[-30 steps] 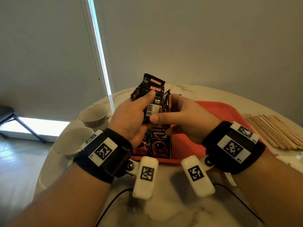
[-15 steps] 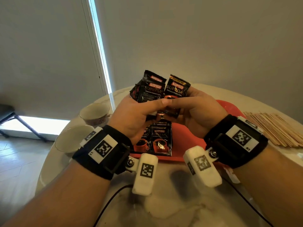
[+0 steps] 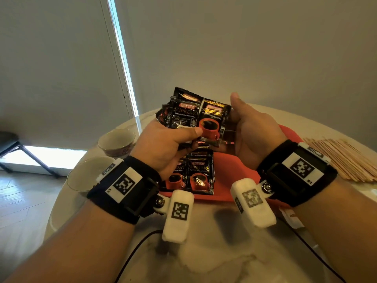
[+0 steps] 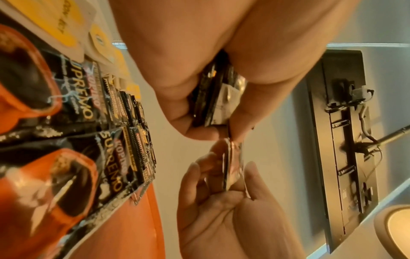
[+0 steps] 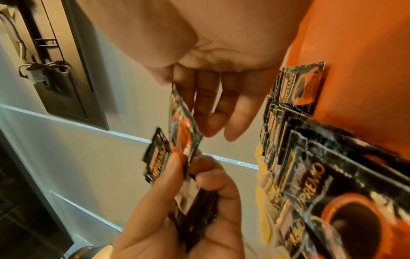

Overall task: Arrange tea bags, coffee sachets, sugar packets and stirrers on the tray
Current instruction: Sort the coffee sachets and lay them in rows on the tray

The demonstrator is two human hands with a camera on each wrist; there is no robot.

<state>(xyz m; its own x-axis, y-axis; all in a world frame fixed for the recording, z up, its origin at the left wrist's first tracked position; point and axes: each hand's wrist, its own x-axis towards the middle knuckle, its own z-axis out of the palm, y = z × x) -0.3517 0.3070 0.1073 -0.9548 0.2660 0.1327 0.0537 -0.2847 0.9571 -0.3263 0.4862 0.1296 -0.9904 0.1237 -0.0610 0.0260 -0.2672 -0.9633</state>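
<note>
1. The coffee step is in hand: the left hand [image 3: 163, 146] is gripping a bunch of sachets [image 3: 183, 113] above the tray [image 3: 234, 166], thumb pressing across their fronts and fingers curling behind.
2. The right hand [image 3: 253, 131] is taking 1 sachet [image 3: 214, 121] off the front of that bunch. Its fingers are lying nearly straight behind the sachet and the thumb is standing up clear of it, so the hand is released rather than pinching; the left thumb looks to be what is pinning the sachet.
3. Sachets already laid down [image 3: 195, 174] are sitting in overlapping rows at the tray's near left corner. In the wrist views, yellow-and-white packets [image 4: 66, 26] are lying just beyond them; whether these are tea or sugar is too blurred to tell.
4. The stirrers [image 3: 346, 160] are waiting in a pile on the table [image 3: 214, 262], beside the tray's right edge, not yet on it.
5. 2 cups [image 3: 116, 141] are standing on the table to the left.
6. Judging from this, the next move is calling for the right thumb to close on the single sachet, the left thumb to let it slip free, and the sachet to go down beside the rows, face up and lined up with them.
7. Several sachets are remaining in the left hand, so this step seems far from finished.
</note>
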